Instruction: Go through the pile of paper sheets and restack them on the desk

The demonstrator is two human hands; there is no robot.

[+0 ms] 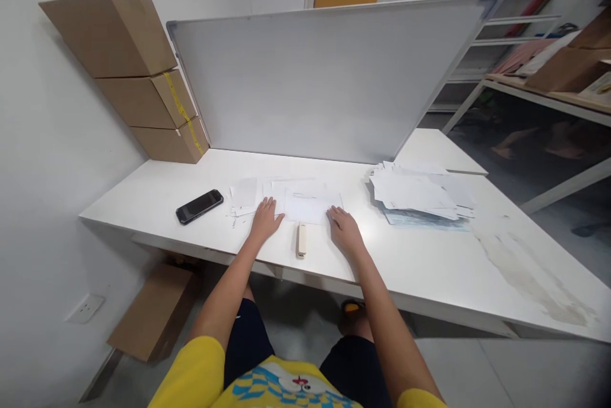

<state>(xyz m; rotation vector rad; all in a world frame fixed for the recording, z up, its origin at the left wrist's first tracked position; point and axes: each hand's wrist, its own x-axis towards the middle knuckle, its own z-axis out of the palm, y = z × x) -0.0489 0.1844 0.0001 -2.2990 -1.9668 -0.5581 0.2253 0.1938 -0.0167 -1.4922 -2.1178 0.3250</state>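
A white sheet of paper (308, 205) lies flat on the table between my hands. At its left edge my left hand (265, 219) rests with fingers stretched out, over the side of some loose papers (245, 193). My right hand (344, 230) lies on the sheet's right edge, fingers extended and flat. Just below the sheet, between both hands, is a small cream-coloured stapler (301, 240), touched by neither hand. Left of the loose papers lies a black phone (199, 206).
An uneven pile of papers (415, 191) sits to the right on the white table (429, 268). A whiteboard (305, 83) stands along the back. Stacked cardboard boxes (138, 77) rise at the back left; another box (150, 312) is on the floor.
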